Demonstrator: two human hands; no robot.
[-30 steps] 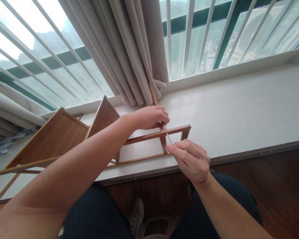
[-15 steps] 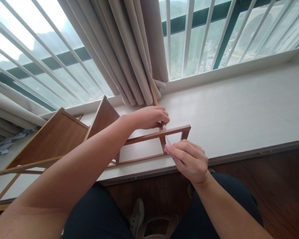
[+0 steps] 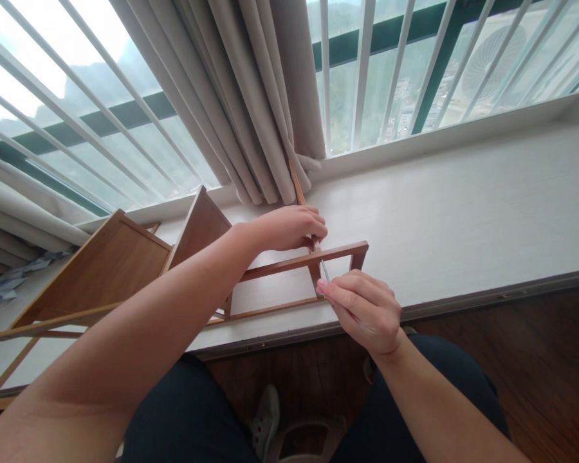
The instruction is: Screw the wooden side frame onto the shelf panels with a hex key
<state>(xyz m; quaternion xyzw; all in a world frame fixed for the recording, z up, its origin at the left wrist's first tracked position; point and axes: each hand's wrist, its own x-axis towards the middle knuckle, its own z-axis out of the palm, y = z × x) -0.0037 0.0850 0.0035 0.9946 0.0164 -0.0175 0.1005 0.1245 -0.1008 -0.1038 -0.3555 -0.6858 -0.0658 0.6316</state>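
A brown wooden shelf frame lies on its side on the white sill. My left hand reaches over it, fingers closed on the wooden crosspiece where it meets the upper rail. On the near side of that rail, my right hand pinches a thin silver metal rod between thumb and forefinger. The rod's far end meets the rail by the crosspiece; its near end is hidden in my fingers, so its exact kind is unclear.
Brown panels of the same wood stand at the left, partly behind my left forearm. A grey curtain hangs behind the frame, before barred windows. The white sill stretches right, its dark edge above my knees. Below is a stool.
My right hand and the metal rod have shifted very slightly left, and the rod's angle has changed a little. My left hand stays in almost the same spot.
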